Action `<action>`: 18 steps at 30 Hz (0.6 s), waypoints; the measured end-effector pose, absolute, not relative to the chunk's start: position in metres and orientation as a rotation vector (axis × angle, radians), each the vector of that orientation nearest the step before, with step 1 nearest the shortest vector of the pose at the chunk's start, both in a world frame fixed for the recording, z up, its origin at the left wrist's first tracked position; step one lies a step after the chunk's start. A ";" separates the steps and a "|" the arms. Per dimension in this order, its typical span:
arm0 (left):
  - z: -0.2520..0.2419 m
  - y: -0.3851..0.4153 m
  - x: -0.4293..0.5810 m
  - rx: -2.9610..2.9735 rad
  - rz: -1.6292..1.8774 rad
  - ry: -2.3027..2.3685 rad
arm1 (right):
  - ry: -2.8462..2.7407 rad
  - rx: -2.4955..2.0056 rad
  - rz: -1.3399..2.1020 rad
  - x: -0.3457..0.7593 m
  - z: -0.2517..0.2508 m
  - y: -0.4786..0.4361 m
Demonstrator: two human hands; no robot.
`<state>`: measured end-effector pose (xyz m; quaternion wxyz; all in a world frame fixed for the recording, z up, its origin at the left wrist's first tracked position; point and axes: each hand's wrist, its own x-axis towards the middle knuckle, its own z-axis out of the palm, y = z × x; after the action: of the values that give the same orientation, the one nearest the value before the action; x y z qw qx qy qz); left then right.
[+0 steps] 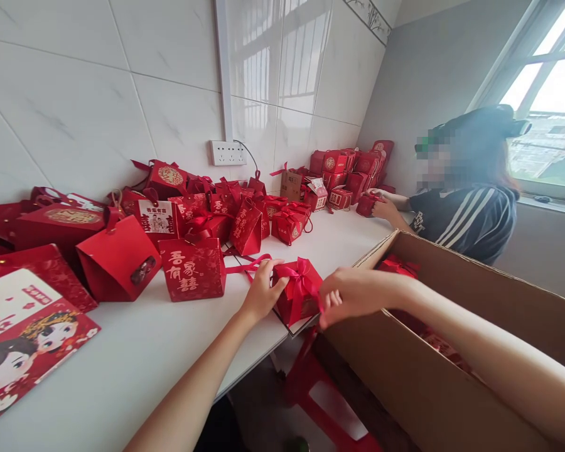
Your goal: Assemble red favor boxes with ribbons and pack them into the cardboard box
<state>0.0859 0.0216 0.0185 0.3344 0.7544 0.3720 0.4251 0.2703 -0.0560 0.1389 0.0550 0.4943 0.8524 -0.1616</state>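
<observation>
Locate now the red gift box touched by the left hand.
In the head view, the red gift box is just right of centre, at a corner of the table, between left hand and right hand, left of the cardboard carton.

Bare hands [263,292] [353,292], bare forearms [195,376] [480,348], seemingly slender

the left hand [266,294] is gripping a red box [307,306] while the right hand [351,294] is holding its ribbon [302,279].

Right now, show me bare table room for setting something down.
Two patches of white table: the front one, between the cartoon box and the left arm; the farther one, between the bowed box, the cardboard box and the co-worker's hands. Along the wall, red boxes crowd together.
</observation>
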 end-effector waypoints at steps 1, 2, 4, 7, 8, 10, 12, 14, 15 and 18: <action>0.019 0.021 0.086 1.967 1.120 0.979 | 2.602 1.604 -0.564 0.275 0.143 -0.046; 0.020 0.021 0.085 1.974 1.134 0.985 | 2.612 1.760 -0.539 0.279 0.145 -0.034; 0.021 0.021 0.084 2.004 1.171 0.992 | 2.618 2.071 -0.337 0.282 0.143 -0.009; 0.022 0.021 0.080 2.038 1.236 1.015 | 2.551 2.127 -0.352 0.277 0.127 0.021; 0.023 0.020 0.079 2.048 1.258 1.025 | 2.533 2.104 -0.406 0.273 0.121 0.027; 0.024 0.019 0.078 2.066 1.305 1.050 | 2.525 2.071 -0.496 0.268 0.110 0.032; 0.026 0.018 0.077 2.053 1.320 1.096 | 2.530 2.055 -0.588 0.267 0.103 0.031; 0.028 0.018 0.077 2.007 1.276 1.140 | 2.519 2.066 -0.691 0.268 0.099 0.024; 0.029 0.017 0.078 1.985 1.239 1.149 | 2.508 2.084 -0.734 0.270 0.098 0.019; 0.033 0.015 0.080 1.941 1.121 1.100 | 2.467 2.156 -0.807 0.274 0.097 0.000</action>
<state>0.0797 0.0153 0.0325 0.3169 0.7374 0.4178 0.4258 0.2737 0.0004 0.0967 -0.1160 0.6346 0.7262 -0.2376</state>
